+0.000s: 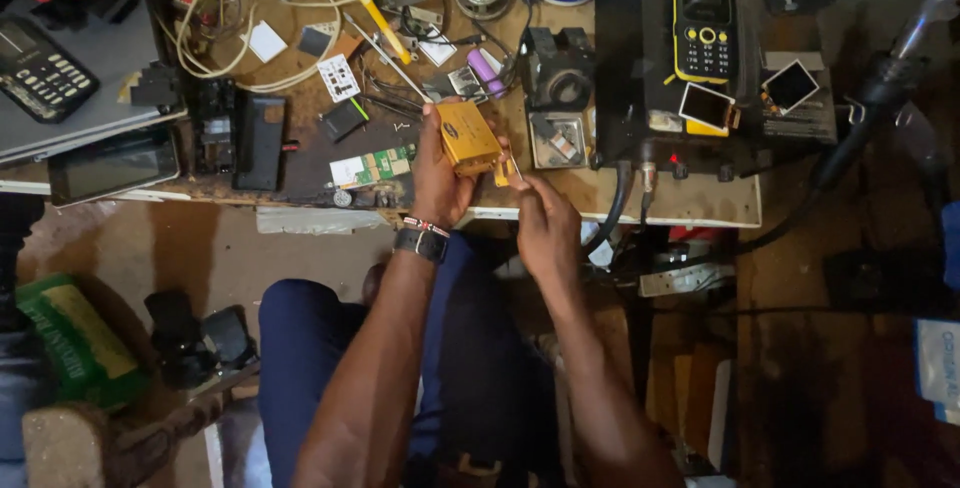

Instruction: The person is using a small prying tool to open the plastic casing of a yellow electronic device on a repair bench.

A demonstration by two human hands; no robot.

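Left hand (437,180) gripping small yellow box (467,136); right hand (545,228) pinching thin tool (513,170) beside it. Box closed, work barely started.

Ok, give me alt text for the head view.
Seen from above, the left hand holds a small yellow box while the right hand works at its lower corner with a thin tool, over a cluttered bench with a yellow phone.

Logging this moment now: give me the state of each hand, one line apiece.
Left hand: closed around a small yellow box-shaped device.
Right hand: fingers pinched at the device's lower edge, apparently on a thin tool; too small to tell.
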